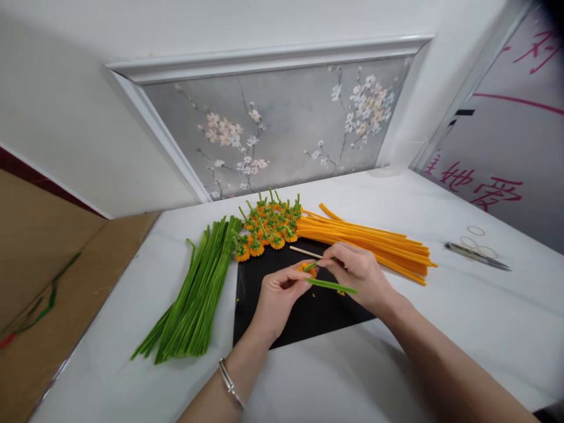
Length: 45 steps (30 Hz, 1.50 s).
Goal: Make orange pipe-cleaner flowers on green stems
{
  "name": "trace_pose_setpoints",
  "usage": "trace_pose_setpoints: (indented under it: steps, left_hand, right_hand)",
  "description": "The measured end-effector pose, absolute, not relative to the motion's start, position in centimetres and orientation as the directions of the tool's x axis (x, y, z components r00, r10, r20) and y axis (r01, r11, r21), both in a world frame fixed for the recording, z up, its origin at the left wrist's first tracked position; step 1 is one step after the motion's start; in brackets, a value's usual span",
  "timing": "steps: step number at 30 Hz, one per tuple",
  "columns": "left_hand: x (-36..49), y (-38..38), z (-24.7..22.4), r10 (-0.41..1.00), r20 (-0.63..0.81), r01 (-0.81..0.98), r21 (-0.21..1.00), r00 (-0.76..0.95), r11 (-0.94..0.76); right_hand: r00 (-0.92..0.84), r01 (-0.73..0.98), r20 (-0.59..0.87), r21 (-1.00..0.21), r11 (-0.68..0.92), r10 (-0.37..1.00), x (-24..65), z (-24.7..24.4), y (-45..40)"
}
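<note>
Over a black mat (pixel 282 329), my left hand (pixel 279 296) pinches a small orange pipe-cleaner pumpkin (pixel 307 268). A green pipe cleaner (pixel 332 286) runs from it, its longer end pointing right, below my right fingers. My right hand (pixel 356 273) is closed, its fingertips at a short green end on top of the pumpkin. A thin pale stick (pixel 304 252) juts leftward from that same hand. Behind the hands stand several orange pumpkins with green stems (pixel 268 226), packed close together. My fingers cover part of the held pumpkin.
A bundle of green pipe cleaners (pixel 198 294) lies left of the mat, orange pipe cleaners (pixel 374 241) at its back right. Farther right are rubber bands (pixel 476 230) and a slim pointed metal tool (pixel 478 257). Cardboard (pixel 88 282) borders the white table (pixel 462 341) on the left.
</note>
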<state>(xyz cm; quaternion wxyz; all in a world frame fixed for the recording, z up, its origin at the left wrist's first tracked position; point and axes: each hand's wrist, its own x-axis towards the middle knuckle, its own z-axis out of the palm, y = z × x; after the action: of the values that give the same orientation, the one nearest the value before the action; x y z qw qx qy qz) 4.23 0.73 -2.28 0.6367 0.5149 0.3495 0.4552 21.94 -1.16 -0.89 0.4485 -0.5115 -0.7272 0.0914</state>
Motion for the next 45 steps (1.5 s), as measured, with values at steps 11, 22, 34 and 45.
trace_pose_setpoints:
  steps: [11, 22, 34, 45]
  left_hand:
    - [4.5, 1.0, -2.1, 0.946, -0.070, -0.268, 0.950, 0.316, 0.160]
    - [4.3, 0.8, -2.7, 0.913, 0.194, 0.044, 0.974, 0.358, -0.224]
    - [4.6, 0.5, -2.6, 0.966, 0.005, -0.206, 0.977, 0.260, 0.050]
    - [4.4, 0.5, -1.8, 0.961, 0.036, -0.132, 0.991, 0.273, 0.000]
  right_hand:
    - [-0.268, 0.780, 0.366, -0.461, 0.424, 0.891, 21.0, -0.9, -1.8]
    - [-0.381, 0.759, 0.543, -0.279, 0.589, 0.748, 20.1, -1.2, -1.9]
    - [-0.055, 0.591, 0.644, -0.595, 0.545, 0.763, 19.1, -2.4, -1.4]
    - [-0.281, 0.707, 0.662, -0.347, 0.616, 0.695, 20.2, -2.7, -1.7]
